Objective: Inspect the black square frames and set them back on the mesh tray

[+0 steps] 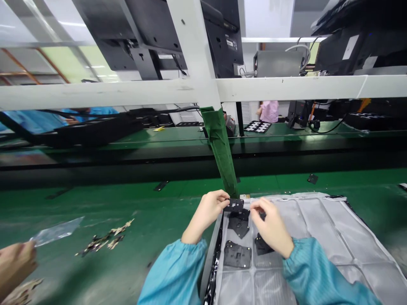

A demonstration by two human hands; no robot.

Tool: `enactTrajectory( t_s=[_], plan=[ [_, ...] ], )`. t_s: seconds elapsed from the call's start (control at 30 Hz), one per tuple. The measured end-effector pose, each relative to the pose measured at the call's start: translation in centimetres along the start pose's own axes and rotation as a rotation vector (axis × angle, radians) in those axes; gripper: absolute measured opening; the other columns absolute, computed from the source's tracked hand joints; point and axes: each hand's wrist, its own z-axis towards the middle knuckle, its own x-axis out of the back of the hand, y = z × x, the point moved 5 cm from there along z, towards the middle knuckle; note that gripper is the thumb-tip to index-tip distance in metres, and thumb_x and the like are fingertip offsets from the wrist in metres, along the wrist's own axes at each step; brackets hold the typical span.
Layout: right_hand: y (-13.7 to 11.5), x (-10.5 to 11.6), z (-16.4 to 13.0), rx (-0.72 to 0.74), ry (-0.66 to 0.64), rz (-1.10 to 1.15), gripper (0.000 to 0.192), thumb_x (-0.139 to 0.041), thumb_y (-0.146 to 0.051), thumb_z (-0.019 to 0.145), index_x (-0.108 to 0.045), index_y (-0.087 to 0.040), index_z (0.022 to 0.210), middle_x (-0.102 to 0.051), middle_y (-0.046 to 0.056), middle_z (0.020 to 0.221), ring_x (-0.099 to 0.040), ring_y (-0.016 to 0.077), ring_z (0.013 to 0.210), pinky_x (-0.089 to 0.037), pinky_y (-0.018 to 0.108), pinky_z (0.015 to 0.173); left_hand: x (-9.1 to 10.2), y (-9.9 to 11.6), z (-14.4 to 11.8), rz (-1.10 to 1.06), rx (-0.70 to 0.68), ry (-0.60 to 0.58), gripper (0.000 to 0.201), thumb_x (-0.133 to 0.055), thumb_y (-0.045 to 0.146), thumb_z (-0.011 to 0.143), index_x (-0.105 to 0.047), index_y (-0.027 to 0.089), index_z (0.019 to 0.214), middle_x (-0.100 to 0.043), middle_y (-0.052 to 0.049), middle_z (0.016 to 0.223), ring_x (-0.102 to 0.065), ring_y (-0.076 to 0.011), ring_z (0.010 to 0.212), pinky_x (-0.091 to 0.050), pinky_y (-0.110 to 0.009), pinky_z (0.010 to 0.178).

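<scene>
Item: small black plate (234,204), held at the far left corner of a grey tray (321,237), just in front of a green strap (219,148) that hangs from a white frame (203,89).

Left hand (208,210): fingers curled, thumb and fingertips pinching the plate's left edge.

Right hand (271,226): fingers bent and drawn together at the plate's right side; the view is poor there, so it seems to pinch that edge, though this is not certain.

Handling note: a thin flat part of this kind is best gripped by its edges with both hands, kept level, and lowered squarely, so it does not tilt or slide over its neighbours.

Materials and shapes:
- Plate: flat, thin, matte black, roughly rectangular, with small pale holes; probably stamped metal or moulded plastic.
- Other black parts (237,255): three or so similar pieces lying loose on the tray, angular, with notched corners.
- Tray: pale grey, slightly glossy, ribbed into shallow rectangular pockets.
- Table (159,220): smooth green mat, faintly shiny.
- Scraps (104,241): small tan bits scattered at left.
- Clear bag (57,231): thin crinkled film, held by another person's hand (15,264).
- Sleeves (178,271): light blue, finely woven.
</scene>
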Motion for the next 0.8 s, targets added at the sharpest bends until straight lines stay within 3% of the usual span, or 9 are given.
enactTrajectory(
  t_s=[0.1, 0.27, 0.57, 0.67, 0.8],
  plan=[
    [1.8, -2.5, -0.8, 0.013, -0.141, -0.160, 0.012, -0.066, -0.009, 0.084, -0.057, -0.017, 0.081, -0.056, 0.003, 0.087, -0.051, 0.0226, 0.090, -0.042, 0.036, 0.080, -0.2, -0.8, -0.1, 0.011, 0.024, -0.111, 0.015, -0.062, 0.029, 0.073, -0.065, 0.016, 0.080, -0.064, -0.002, 0.065, -0.061, -0.0176, 0.057, -0.047, -0.022, 0.047],
    [3.8, -5.3, -2.0, -0.021, -0.254, -0.384, 0.026, -0.080, -0.022, 0.077, -0.059, -0.014, 0.089, -0.054, 0.010, 0.097, -0.047, 0.0312, 0.096, -0.040, 0.047, 0.084, 0.3, -1.3, -0.1, 0.028, 0.040, -0.153, 0.022, -0.059, 0.033, 0.076, -0.066, 0.016, 0.088, -0.064, -0.003, 0.071, -0.060, -0.0173, 0.059, -0.048, -0.023, 0.049],
    [4.2, -5.8, -1.7, -0.045, -0.380, -0.376, 0.030, -0.082, -0.027, 0.076, -0.060, -0.016, 0.092, -0.052, 0.006, 0.101, -0.048, 0.0262, 0.099, -0.043, 0.040, 0.084, -0.4, 0.1, -0.3, 0.016, 0.002, -0.232, 0.021, -0.061, 0.034, 0.077, -0.067, 0.017, 0.088, -0.069, -0.003, 0.078, -0.063, -0.0177, 0.068, -0.049, -0.024, 0.060],
    [4.5, -5.8, -1.7, -0.065, -0.412, -0.341, 0.028, -0.082, -0.024, 0.075, -0.062, -0.016, 0.093, -0.053, 0.005, 0.102, -0.048, 0.0255, 0.099, -0.043, 0.039, 0.083, -0.6, -0.3, -0.4, 0.042, 0.006, -0.266, 0.016, -0.063, 0.031, 0.074, -0.066, 0.017, 0.082, -0.070, -0.004, 0.079, -0.066, -0.0195, 0.075, -0.050, -0.025, 0.066],
    [4.8, -5.8, -1.7, -0.083, -0.414, -0.306, 0.031, -0.082, -0.021, 0.075, -0.064, -0.017, 0.100, -0.053, 0.005, 0.102, -0.048, 0.0258, 0.099, -0.043, 0.039, 0.084, -0.5, -1.2, -0.4, 0.098, 0.027, -0.315, 0.014, -0.063, 0.030, 0.072, -0.063, 0.017, 0.076, -0.068, -0.003, 0.072, -0.066, -0.0206, 0.072, -0.048, -0.025, 0.062]
  ],
)
